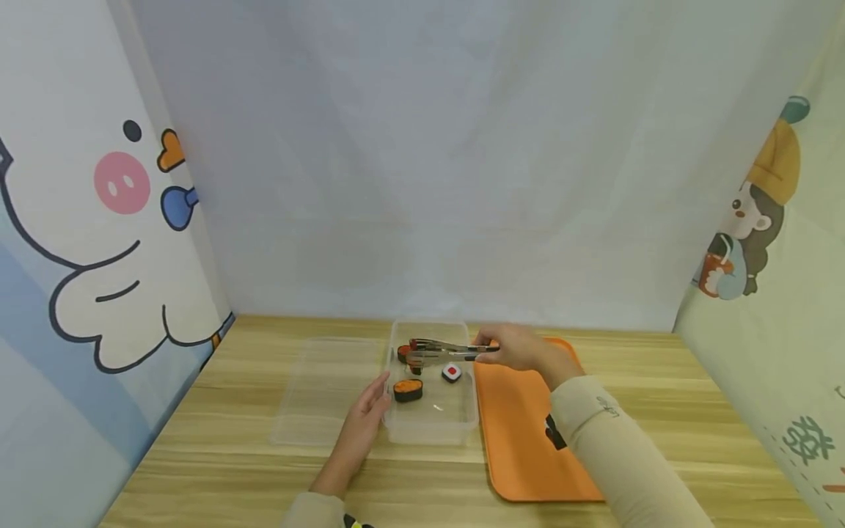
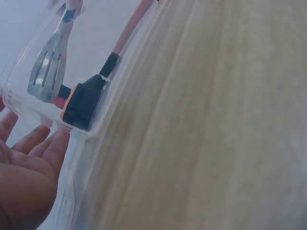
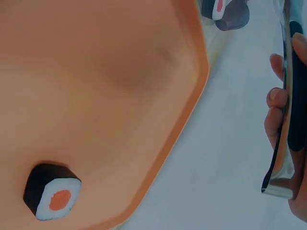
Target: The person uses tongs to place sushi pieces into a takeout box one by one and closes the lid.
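Observation:
In the head view, a clear box holds an orange-topped sushi piece, a white roll with a red centre and a red-topped piece. My left hand touches the box's left side, fingers extended, also in the left wrist view. With my right hand I grip metal tongs reaching over the box. Their tips are at another dark piece with red; whether they pinch it, I cannot tell. A black-wrapped roll lies on the orange tray.
A clear lid lies flat left of the box. The orange tray stands just to its right, partly under my right sleeve. Behind the wooden table hangs a pale curtain, with cartoon-printed cloths at both sides.

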The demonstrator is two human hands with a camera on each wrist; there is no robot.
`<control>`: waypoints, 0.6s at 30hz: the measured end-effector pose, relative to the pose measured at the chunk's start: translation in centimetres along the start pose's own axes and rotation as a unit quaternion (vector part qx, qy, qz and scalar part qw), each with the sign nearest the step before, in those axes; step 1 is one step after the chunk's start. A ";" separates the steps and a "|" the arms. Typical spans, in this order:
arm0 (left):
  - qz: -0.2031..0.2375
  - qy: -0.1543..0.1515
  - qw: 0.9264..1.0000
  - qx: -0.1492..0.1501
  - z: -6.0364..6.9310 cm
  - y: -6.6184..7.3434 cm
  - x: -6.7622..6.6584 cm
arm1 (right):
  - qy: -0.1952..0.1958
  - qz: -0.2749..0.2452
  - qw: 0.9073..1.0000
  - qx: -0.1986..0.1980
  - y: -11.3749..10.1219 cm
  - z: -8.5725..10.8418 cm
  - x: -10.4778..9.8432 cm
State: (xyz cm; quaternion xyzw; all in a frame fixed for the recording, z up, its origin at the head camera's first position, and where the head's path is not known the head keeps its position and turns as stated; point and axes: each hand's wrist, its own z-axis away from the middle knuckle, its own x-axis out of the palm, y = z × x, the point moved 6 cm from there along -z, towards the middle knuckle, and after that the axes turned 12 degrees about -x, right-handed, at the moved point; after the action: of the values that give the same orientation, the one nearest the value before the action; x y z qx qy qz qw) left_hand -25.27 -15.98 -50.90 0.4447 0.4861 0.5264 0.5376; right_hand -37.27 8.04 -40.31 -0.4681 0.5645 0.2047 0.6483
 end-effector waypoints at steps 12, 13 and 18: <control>-0.004 0.006 1.000 0.007 0.1 0.2 0.3 | -0.005 0.009 1.000 0.007 -0.1 -0.5 0.2; -0.004 0.005 1.000 0.004 0.1 0.2 0.3 | -0.005 0.007 1.000 0.011 0.0 -0.3 0.1; -0.008 0.007 1.000 -0.002 0.1 -0.1 0.1 | 0.000 -0.021 1.000 0.020 0.6 1.1 -0.4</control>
State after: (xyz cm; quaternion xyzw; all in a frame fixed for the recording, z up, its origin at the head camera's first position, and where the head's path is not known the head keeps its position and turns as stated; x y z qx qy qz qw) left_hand -25.15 -15.90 -51.03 0.4359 0.4919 0.5266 0.5391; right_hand -37.27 9.34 -40.23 -0.4670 0.5583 0.1801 0.6616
